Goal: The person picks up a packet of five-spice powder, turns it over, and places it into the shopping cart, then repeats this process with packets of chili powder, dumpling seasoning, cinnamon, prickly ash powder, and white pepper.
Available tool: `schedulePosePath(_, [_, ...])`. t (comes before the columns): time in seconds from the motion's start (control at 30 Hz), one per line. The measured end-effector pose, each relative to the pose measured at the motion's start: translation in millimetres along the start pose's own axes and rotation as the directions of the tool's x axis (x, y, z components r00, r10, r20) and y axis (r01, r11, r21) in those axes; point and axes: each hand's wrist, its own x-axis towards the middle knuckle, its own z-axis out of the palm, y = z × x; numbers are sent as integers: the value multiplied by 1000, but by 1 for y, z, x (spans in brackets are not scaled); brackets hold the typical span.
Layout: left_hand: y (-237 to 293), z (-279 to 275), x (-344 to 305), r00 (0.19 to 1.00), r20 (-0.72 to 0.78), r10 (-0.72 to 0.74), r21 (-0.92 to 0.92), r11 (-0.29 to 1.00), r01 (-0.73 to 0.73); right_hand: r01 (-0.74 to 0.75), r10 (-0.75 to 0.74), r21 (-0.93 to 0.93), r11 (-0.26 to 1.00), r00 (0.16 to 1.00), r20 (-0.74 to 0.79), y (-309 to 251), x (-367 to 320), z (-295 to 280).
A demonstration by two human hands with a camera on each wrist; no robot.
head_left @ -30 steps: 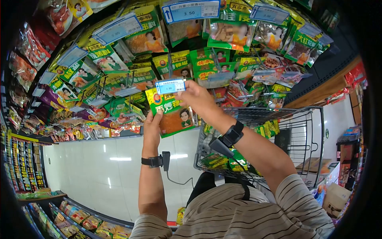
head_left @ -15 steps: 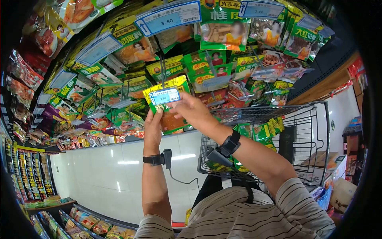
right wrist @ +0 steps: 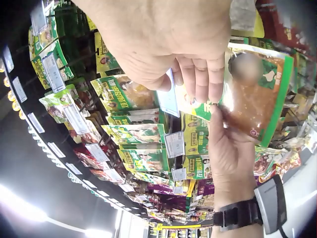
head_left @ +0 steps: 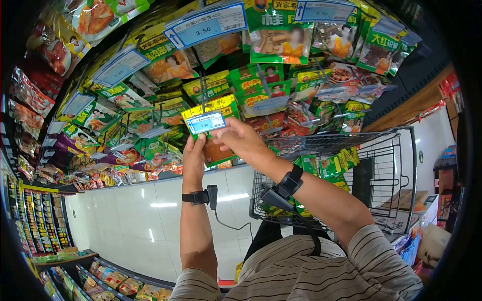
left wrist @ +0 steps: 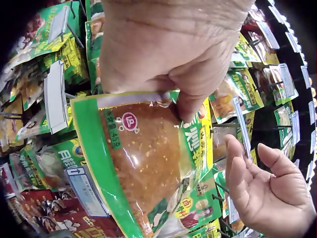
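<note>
A green and yellow seasoning packet (left wrist: 143, 158) with a clear window shows orange-brown contents. My left hand (head_left: 195, 153) pinches its lower edge, the thumb lying on the front, as the left wrist view shows. In the head view a blue and white price tag (head_left: 205, 123) overlaps the packet's upper part, which hangs by a hook. My right hand (left wrist: 277, 193) is beside the tag, fingers loosely bent and thumb apart from them. In the right wrist view its thumb is right at the edge of the tag (right wrist: 168, 96), and its fingers overlap the packet's top.
Rows of hanging seasoning packets (head_left: 281, 42) and more price tags (head_left: 206, 30) surround the hands. At my right stands a wire shopping cart (head_left: 384, 178) with green packets (head_left: 331, 165) inside. A lower shelf of packets (head_left: 130, 286) lies behind at the left.
The hands and packet have shifted slightly left in the head view. The price tag now sits lower over the packet, covering more of its lettering, and my right hand has moved down with it.
</note>
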Motion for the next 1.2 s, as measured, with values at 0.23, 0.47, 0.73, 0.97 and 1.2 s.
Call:
schedulePosePath(0.23, [0,8,20,998,-69,3,56,998,1,-3,3,22,1000,1000,-26,7,-6,-5])
schedulePosePath(0.47, [-16,-1,59,980,-193,40,165,986,-8,-35,33,-38,999,999,-43,10,-37,-21])
schedulePosePath(0.73, [-22,9,81,955,-241,172,339,937,-83,-163,163,8,987,984,-74,37,-96,-64])
schedulePosePath(0.97, [-33,-31,86,947,22,319,836,514,-193,-187,190,40,982,937,-293,44,-196,-123])
schedulePosePath(1.2, [-51,-3,-31,998,4,-63,582,812,48,-85,121,88,992,782,-612,33,-303,-198])
